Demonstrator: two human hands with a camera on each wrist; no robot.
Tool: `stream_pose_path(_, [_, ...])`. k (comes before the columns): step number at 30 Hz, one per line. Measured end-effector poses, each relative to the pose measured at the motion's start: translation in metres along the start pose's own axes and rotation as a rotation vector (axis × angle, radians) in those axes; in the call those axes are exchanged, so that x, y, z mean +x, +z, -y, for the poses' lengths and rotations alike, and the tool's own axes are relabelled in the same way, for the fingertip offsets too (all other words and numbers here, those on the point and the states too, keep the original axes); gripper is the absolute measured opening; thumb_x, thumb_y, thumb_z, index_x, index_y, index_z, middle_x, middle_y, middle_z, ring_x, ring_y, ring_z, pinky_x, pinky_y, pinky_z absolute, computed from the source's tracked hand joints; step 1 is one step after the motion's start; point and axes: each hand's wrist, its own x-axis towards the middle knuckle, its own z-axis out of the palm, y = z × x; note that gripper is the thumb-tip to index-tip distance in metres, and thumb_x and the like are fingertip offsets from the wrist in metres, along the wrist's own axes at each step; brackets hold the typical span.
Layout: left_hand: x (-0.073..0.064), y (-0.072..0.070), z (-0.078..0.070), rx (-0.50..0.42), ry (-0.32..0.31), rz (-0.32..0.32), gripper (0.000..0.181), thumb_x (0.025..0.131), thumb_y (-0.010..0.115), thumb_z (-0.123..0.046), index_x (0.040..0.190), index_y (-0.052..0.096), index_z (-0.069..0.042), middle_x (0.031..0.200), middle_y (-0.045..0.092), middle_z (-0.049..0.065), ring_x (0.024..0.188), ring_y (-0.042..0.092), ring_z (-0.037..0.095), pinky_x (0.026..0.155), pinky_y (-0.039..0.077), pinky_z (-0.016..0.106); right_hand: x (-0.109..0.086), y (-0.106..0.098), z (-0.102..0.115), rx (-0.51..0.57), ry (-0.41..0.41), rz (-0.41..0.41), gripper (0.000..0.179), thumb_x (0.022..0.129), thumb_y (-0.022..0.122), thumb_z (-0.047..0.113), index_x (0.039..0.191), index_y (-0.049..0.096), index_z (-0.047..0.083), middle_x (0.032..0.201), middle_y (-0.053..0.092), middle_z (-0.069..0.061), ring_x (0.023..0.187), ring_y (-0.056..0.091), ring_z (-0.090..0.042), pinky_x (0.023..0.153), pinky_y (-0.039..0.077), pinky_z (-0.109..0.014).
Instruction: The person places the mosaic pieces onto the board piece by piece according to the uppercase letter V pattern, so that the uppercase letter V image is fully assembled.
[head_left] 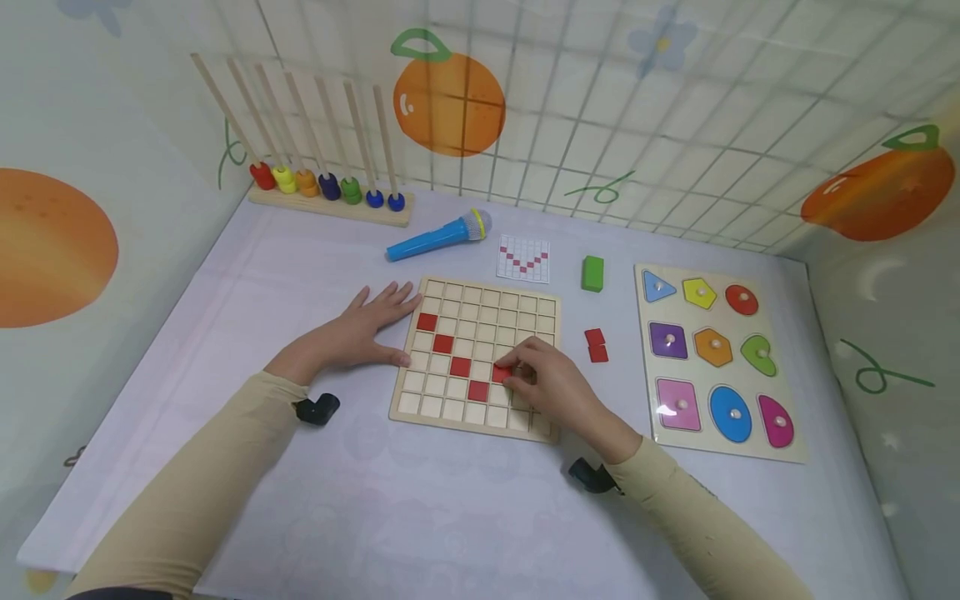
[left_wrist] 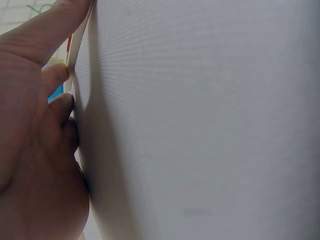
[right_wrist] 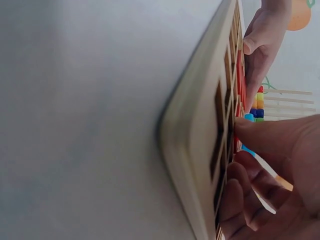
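Note:
A square wooden grid board (head_left: 475, 432) lies on the table, with several red square tiles (head_left: 460, 367) in a diagonal down from its left side. My right hand (head_left: 553, 379) is over the right part of the board and pinches a red tile (head_left: 501, 374) between thumb and fingers at one cell. In the right wrist view the thumb (right_wrist: 270, 137) and fingertips meet the board's surface. My left hand (head_left: 356, 329) rests flat with spread fingers, thumb and fingertips touching the board's left edge. Two more red tiles (head_left: 597, 346) lie right of the board.
Behind the board are a pattern card (head_left: 522, 258), a blue toy microphone (head_left: 435, 237) and a green block (head_left: 592, 273). A shape puzzle (head_left: 720, 450) lies at the right. A bead rack with tall pegs (head_left: 330, 212) stands at the back left, near the wall.

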Motion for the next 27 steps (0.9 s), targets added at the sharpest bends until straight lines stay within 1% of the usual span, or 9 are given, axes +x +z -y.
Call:
stream_pose_path(5, [-0.0006, -0.0009, -0.001, 0.003, 0.0, -0.001, 0.108, 0.084, 0.077, -0.056, 0.165, 0.015, -0.02, 0.172, 0.001, 0.005, 0.157, -0.011, 0.027, 0.123, -0.014, 0.052, 0.0003, 0.0001, 0.0002, -0.003, 0.007, 0.005, 0.017, 0.089, 0.08, 0.013, 0.105, 0.078, 0.017, 0.101, 0.061, 0.007, 0.084, 0.055, -0.011, 0.072, 0.052, -0.026])
stream_pose_path(11, [-0.0008, -0.0007, -0.0012, 0.004, 0.004, -0.002, 0.108, 0.085, 0.077, -0.056, 0.165, 0.015, -0.019, 0.172, 0.001, 0.006, 0.157, -0.011, 0.027, 0.123, -0.014, 0.052, 0.0001, 0.0, 0.0002, -0.005, 0.015, 0.012, 0.018, 0.089, 0.08, 0.014, 0.106, 0.078, 0.017, 0.103, 0.061, 0.006, 0.086, 0.055, -0.012, 0.073, 0.051, -0.027])
stream_pose_path(19, [-0.0001, -0.0001, 0.0, 0.007, 0.001, -0.001, 0.108, 0.085, 0.076, -0.057, 0.165, 0.014, -0.019, 0.172, 0.001, 0.006, 0.157, -0.011, 0.028, 0.123, -0.014, 0.052, 0.0002, -0.0009, 0.0016, -0.028, -0.003, 0.021, 0.023, 0.09, 0.077, 0.013, 0.113, 0.075, 0.015, 0.104, 0.061, 0.003, 0.086, 0.053, -0.013, 0.074, 0.051, -0.028])
stream_pose_path(27, [0.0001, 0.0004, 0.0014, 0.012, 0.007, -0.003, 0.108, 0.085, 0.076, -0.058, 0.165, 0.014, -0.02, 0.172, 0.0, 0.005, 0.157, -0.011, 0.027, 0.123, -0.014, 0.052, -0.0012, -0.0022, 0.0018, -0.007, -0.004, 0.029, 0.029, 0.091, 0.076, 0.015, 0.12, 0.072, 0.014, 0.103, 0.061, 0.003, 0.084, 0.054, -0.013, 0.074, 0.052, -0.029])
